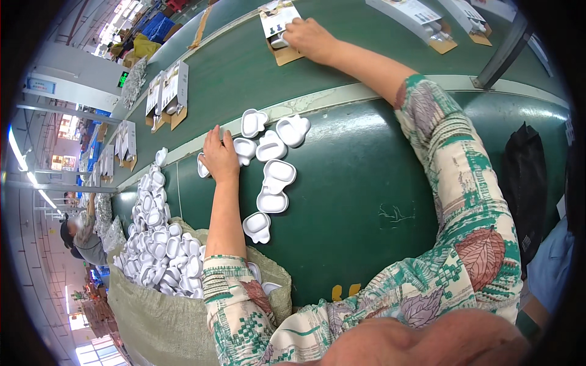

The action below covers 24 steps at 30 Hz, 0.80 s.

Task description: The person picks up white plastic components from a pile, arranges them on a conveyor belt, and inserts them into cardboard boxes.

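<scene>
My right hand [310, 39] reaches to the conveyor, its fingers bent against a white plastic piece [279, 43] at the open end of a printed carton [278, 17]. The carton's brown cardboard flap points toward me. Near the belt's edge, my left hand [220, 155] rests with fingers apart among similar two-lobed white plastic trays. One tray [245, 150] lies just right of it, and another [203, 166] shows partly from under its left side. Several more trays [279, 174] lie in a loose line on the green table.
A woven sack [159, 323] at left overflows with a heap of white trays [162, 256]. More cartons stand on the belt at left [174, 91] and right [415, 18]. A metal post [503, 52] rises at right, near a black bag [526, 189]. Another person [88, 238] works far left.
</scene>
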Each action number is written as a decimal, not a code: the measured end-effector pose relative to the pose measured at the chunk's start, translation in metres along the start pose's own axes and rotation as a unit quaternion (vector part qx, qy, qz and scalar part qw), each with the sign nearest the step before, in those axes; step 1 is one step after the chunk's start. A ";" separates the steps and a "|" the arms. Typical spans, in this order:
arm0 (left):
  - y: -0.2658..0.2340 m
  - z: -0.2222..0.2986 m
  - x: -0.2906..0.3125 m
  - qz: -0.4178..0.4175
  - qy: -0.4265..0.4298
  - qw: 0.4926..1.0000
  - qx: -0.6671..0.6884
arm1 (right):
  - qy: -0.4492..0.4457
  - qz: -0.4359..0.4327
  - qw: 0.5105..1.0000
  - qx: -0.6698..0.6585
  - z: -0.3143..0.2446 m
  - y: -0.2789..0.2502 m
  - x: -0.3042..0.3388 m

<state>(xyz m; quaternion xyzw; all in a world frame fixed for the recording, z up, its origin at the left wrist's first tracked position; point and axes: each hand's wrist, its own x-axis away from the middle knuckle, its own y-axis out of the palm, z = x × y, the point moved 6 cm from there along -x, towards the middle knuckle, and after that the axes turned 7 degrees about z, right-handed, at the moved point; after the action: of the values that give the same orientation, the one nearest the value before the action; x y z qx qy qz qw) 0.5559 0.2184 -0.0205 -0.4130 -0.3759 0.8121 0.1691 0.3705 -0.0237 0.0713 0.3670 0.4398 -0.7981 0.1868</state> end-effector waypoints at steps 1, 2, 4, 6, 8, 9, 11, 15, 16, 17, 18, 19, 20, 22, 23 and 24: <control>0.002 0.001 0.001 0.002 -0.001 1.000 -0.001 | 0.028 -0.013 0.999 0.018 0.013 0.005 0.000; 0.005 0.003 0.001 0.005 -0.001 1.000 -0.002 | 0.066 0.009 0.997 0.028 0.027 0.003 0.004; 0.004 0.002 0.000 -0.001 -0.004 1.000 -0.003 | 0.069 0.037 0.997 0.006 0.021 -0.001 0.010; -0.002 -0.005 -0.002 0.013 -0.001 1.000 -0.014 | 0.045 0.076 0.989 -0.118 -0.010 -0.012 0.014; -0.009 -0.016 -0.002 0.030 0.000 0.999 -0.015 | -0.011 0.037 0.943 -0.329 -0.070 -0.045 0.025; -0.006 -0.019 -0.003 0.027 -0.002 1.000 0.000 | -0.035 -0.010 0.936 -0.351 -0.097 -0.064 0.033; 0.000 -0.011 -0.004 0.031 0.004 0.999 0.036 | -0.088 -0.079 0.917 -0.380 -0.126 -0.087 0.057; -0.001 -0.005 -0.003 0.080 0.053 0.993 0.068 | -0.127 -0.061 0.921 -0.364 -0.141 -0.082 0.061; -0.006 -0.004 -0.001 0.103 0.084 0.989 0.067 | -0.134 -0.056 0.916 -0.373 -0.141 -0.081 0.063; -0.014 -0.008 -0.001 0.112 0.118 0.985 0.065 | -0.133 -0.046 0.916 -0.375 -0.140 -0.079 0.064; -0.024 -0.013 -0.005 0.131 0.133 0.982 0.043 | -0.129 -0.041 0.919 -0.370 -0.138 -0.079 0.066; -0.037 -0.021 -0.012 0.150 0.148 0.977 0.025 | -0.107 -0.030 0.921 -0.374 -0.134 -0.081 0.066; -0.052 -0.042 -0.022 0.133 0.120 0.984 0.012 | -0.109 -0.032 0.920 -0.376 -0.134 -0.083 0.066; -0.092 -0.116 -0.039 0.156 0.071 0.974 -0.149 | -0.108 -0.016 0.918 -0.381 -0.142 -0.089 0.057; -0.107 -0.144 -0.045 0.120 0.020 0.974 -0.193 | -0.105 -0.012 0.919 -0.381 -0.136 -0.091 0.062; -0.125 -0.185 -0.047 0.081 -0.070 0.940 -0.325 | -0.106 -0.026 0.918 -0.382 -0.136 -0.090 0.062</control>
<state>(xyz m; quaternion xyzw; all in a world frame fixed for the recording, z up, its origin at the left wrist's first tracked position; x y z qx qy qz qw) 0.7273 0.3611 0.0294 -0.4171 -0.5951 0.6837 -0.0674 0.3309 0.1404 0.0289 0.1695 0.6983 -0.6081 0.3375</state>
